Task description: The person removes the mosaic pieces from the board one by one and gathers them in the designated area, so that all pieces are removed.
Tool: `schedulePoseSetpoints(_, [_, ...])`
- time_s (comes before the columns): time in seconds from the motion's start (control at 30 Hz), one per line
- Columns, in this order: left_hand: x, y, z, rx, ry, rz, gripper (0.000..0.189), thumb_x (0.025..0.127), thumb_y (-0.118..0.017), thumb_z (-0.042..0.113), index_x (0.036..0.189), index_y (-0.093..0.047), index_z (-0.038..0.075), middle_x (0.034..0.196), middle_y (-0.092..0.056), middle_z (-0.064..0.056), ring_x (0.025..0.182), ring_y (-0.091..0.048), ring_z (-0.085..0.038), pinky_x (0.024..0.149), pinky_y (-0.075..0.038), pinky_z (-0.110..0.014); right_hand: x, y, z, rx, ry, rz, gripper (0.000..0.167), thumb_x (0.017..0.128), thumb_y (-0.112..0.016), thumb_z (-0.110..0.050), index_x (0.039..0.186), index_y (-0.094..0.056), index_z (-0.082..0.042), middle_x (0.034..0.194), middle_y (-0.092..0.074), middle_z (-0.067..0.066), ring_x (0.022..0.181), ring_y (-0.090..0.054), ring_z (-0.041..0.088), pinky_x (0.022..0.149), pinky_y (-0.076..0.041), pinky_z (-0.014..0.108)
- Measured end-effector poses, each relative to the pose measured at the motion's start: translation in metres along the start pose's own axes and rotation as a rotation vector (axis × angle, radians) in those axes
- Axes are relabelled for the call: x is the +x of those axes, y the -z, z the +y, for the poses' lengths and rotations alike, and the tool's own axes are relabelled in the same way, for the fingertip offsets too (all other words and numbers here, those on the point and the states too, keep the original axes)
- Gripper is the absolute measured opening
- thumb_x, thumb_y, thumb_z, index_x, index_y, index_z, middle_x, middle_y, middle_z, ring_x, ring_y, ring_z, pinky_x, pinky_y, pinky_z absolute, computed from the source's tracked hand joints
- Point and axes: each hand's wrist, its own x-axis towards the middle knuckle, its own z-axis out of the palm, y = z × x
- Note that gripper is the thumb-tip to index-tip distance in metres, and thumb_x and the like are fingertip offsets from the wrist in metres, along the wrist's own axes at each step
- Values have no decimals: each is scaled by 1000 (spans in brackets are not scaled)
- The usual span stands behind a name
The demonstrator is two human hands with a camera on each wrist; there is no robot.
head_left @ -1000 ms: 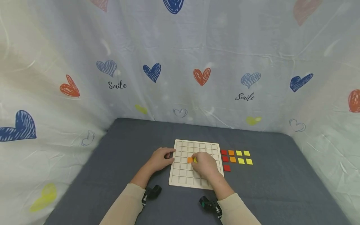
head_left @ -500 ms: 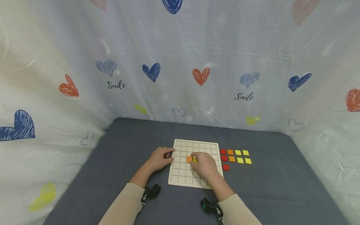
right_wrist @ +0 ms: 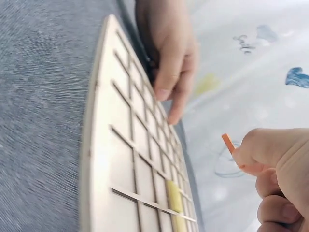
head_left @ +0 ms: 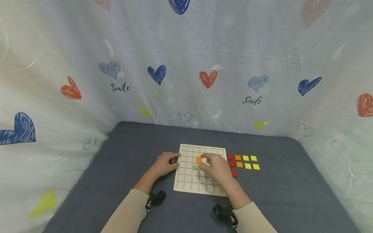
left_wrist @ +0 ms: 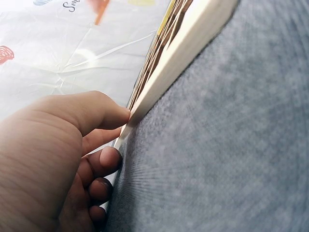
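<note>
Between its thumb and index finger, my right hand (head_left: 217, 167) pinches a flat orange square tile (head_left: 198, 160). The right wrist view shows this tile (right_wrist: 227, 143) held up off the board, tilted, at the fingertips. Below is a pale wooden grid board (head_left: 189, 186) with shallow square cells. Yellow tiles (right_wrist: 175, 195) lie in cells near its middle, partly covered by my right hand in the head view. My left hand (head_left: 163, 164) rests at the board's left edge; its thumb and index fingertip touch the rim while the other fingers curl beneath the palm.
Right of the board lie loose tiles in columns: red tiles (head_left: 230, 157), orange tiles (head_left: 238, 157) and several yellow tiles (head_left: 246, 158). A dark grey cloth (head_left: 276, 194) covers the table. Behind it hangs a white curtain (head_left: 186, 97) printed with hearts.
My right hand has risen and shifted slightly right, lifting the orange tile off the board's middle. My left hand stays at the board's left edge.
</note>
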Motion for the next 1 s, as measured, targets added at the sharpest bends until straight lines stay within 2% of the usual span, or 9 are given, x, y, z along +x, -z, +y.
schedulePoseSetpoints(0.13, [1,0,0,-1,-7,-1,41,94,-71,18,135,-69,11,73,-49,5,72,-41,-15,71,-35,-36,-4,12,2,78,-22,-7,30,91,-77,-18,121,-77,-13,109,-74,5,95,-71,24,59,-47,32])
schedulePoseSetpoints(0.2, [1,0,0,-1,-12,-1,41,95,-71,18,135,-69,10,74,-48,5,73,-41,-14,71,-35,-36,-5,19,5,117,-37,-18,31,92,-77,-19,122,-76,-14,90,-71,1,81,-67,19,55,-41,30])
schedulePoseSetpoints(0.3, [1,0,0,2,-16,-2,41,94,-71,18,134,-69,10,74,-48,5,73,-41,-15,71,-35,-36,-6,29,11,175,-57,-27,31,94,-76,-20,124,-75,-14,63,-46,-5,57,-41,11,51,-28,28])
schedulePoseSetpoints(0.37, [1,0,1,4,-16,-3,41,94,-71,17,134,-69,10,74,-48,5,72,-41,-15,71,-35,-36,-7,35,16,211,-67,-35,30,95,-74,-19,124,-75,-13,59,-30,-4,53,-23,13,51,-23,29])
schedulePoseSetpoints(0.4, [2,-1,1,6,-16,-2,41,94,-71,17,134,-69,10,74,-48,5,72,-41,-15,71,-35,-36,-8,38,19,227,-71,-36,30,95,-74,-19,125,-74,-13,60,-28,-5,53,-20,13,52,-23,28])
schedulePoseSetpoints(0.77, [2,-1,0,-1,0,5,41,94,-72,19,134,-70,12,73,-48,4,71,-41,-15,71,-35,-36,-17,74,50,389,-140,-55,32,97,-72,-12,127,-70,-2,66,-24,-5,54,-20,11,49,-26,29])
schedulePoseSetpoints(0.97, [0,-1,1,2,6,6,40,94,-72,19,133,-70,11,73,-48,5,72,-41,-15,70,-35,-36,-24,89,69,367,-175,-44,33,97,-73,-15,127,-70,-2,66,-25,-3,57,-24,13,51,-26,30])
schedulePoseSetpoints(1.0, [0,-1,1,3,6,5,41,94,-72,19,133,-70,11,73,-48,5,72,-41,-15,70,-35,-36,-25,91,72,361,-183,-44,34,97,-73,-15,127,-70,-2,67,-26,-3,57,-28,12,51,-27,30])
